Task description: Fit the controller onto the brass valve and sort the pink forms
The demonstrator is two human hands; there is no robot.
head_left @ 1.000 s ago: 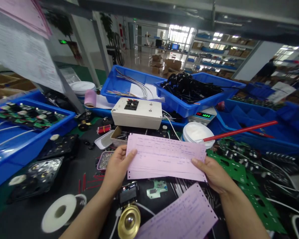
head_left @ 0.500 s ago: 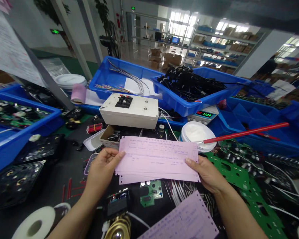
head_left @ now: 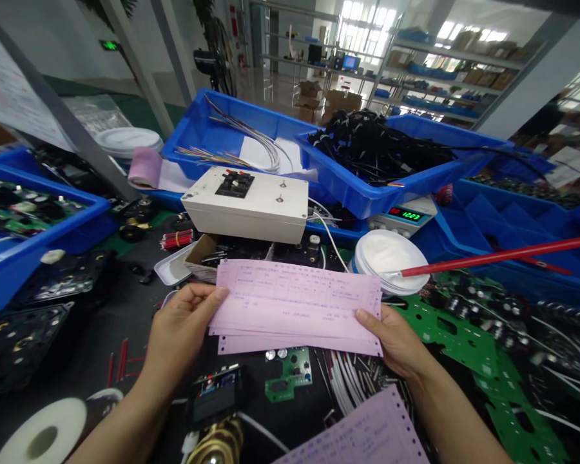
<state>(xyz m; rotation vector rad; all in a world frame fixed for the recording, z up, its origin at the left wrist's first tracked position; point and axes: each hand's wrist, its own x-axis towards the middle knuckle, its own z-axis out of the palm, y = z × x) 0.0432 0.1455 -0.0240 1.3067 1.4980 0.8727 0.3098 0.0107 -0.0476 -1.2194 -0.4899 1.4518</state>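
Note:
Pink printed forms with punched edge holes (head_left: 294,309) are stretched between my two hands over the bench, several sheets lying together. My left hand (head_left: 181,319) pinches their left edge between thumb and fingers. At the right edge, my right hand (head_left: 391,335) grips them the same way, thumb on top. Another pink form (head_left: 362,435) lies below, near the front of the bench. Under the held forms, a small green circuit board (head_left: 289,377) and a bundle of white wires (head_left: 345,380) partly show.
Behind the forms stand a cream-coloured box with switches (head_left: 251,209) and a white tub (head_left: 389,254) with a red-handled brush (head_left: 493,258) across it. Blue bins (head_left: 338,190) hold cables and wires. Green circuit boards (head_left: 454,335) lie right; a white reel (head_left: 43,432) sits front left.
Both hands still hold the pink forms, which sit slightly further left in the view. The camera view has shifted a little; nothing was let go or taken up.

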